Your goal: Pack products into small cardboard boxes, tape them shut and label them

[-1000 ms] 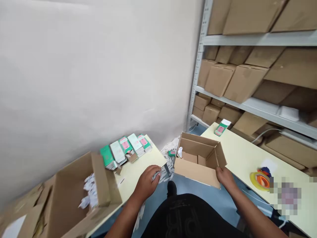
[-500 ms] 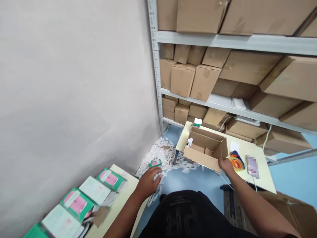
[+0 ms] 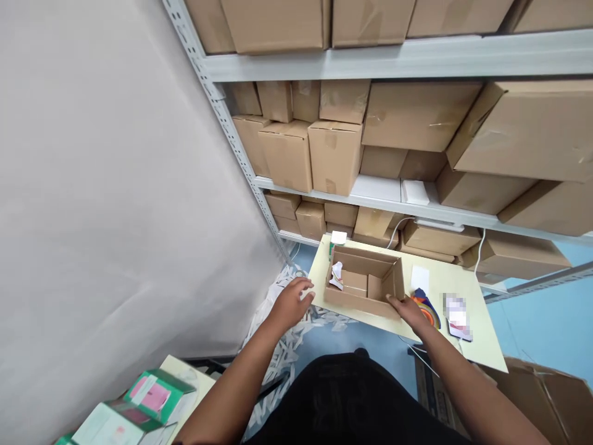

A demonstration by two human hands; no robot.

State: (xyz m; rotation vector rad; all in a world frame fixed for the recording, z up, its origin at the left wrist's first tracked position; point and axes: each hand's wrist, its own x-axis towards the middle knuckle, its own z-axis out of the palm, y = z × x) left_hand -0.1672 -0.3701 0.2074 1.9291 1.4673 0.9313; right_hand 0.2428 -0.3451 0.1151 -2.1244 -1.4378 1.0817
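Observation:
An open cardboard box (image 3: 356, 301) sits on the pale yellow table in front of me, with a crumpled white and pink paper (image 3: 336, 276) inside at its left end. My right hand (image 3: 407, 311) grips the near right corner of the box, thumb over the rim. My left hand (image 3: 294, 301) hovers just left of the box, apart from it, fingers spread and holding nothing. Behind the box's far left corner stands a small green and white packet (image 3: 338, 238). Beside my right hand lies a tape roll with orange and blue (image 3: 427, 308).
Shelves (image 3: 370, 65) full of cardboard boxes rise behind the table (image 3: 482, 337). A phone (image 3: 458, 318) lies on its right side. White paper strips (image 3: 278, 337) cover the floor at left. Green packets (image 3: 152, 395) stand on another table at lower left. A large carton (image 3: 542, 395) is at lower right.
The box has gone from tilted to flat on the table. My left hand has moved up toward its left end. A green packet seen near that hand is no longer visible. The view has turned right.

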